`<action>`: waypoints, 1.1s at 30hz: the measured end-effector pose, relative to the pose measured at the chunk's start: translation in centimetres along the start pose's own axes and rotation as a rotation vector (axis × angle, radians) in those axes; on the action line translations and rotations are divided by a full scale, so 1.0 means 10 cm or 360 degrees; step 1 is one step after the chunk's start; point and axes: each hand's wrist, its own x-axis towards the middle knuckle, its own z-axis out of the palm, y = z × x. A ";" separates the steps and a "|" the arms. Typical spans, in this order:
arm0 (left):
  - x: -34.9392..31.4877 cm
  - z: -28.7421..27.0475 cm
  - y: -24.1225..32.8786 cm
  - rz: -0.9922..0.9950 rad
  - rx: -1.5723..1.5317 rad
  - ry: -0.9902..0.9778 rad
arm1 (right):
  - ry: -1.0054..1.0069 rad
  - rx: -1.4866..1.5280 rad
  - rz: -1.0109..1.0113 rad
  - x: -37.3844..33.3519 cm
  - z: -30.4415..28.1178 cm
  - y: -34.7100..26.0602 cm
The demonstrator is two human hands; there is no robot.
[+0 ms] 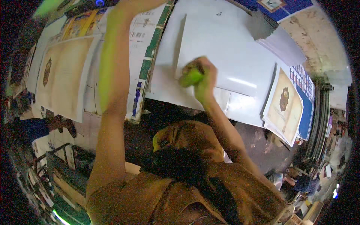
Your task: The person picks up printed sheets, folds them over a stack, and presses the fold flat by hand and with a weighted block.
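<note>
My right hand [207, 77] is closed around a small bright green object [193, 77], smeared by motion, so its kind cannot be told. It hovers over or rests on a large white glossy sheet [225, 45] spread across the table; contact is unclear. My left arm reaches far forward along the left side, and my left hand [144, 5] lies at the top edge of the view. Its fingers run out of the picture. A worn, green-edged board or stack [152, 48] lies beneath it, beside the white sheet.
Beige printed sheets with a dark emblem lie at the left [67, 71] and in a stack at the right [285, 101]. A pile of white paper [283, 45] sits at the far right. Behind it is a blue surface with a small picture [271, 4]. A dark crate [71, 168] stands lower left.
</note>
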 end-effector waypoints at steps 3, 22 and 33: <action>0.03 0.36 0.50 0.0270 0.0076 0.0118 | 0.0413 0.0919 0.0137 -0.19 -0.73 -0.52; -1.07 2.14 0.01 0.0741 0.0531 -0.0804 | -0.0306 0.0305 -0.1274 -0.43 -1.50 -1.64; -0.88 2.22 0.61 0.0158 0.0288 -0.0172 | 0.0145 0.0085 -0.0964 -0.53 -1.45 -1.57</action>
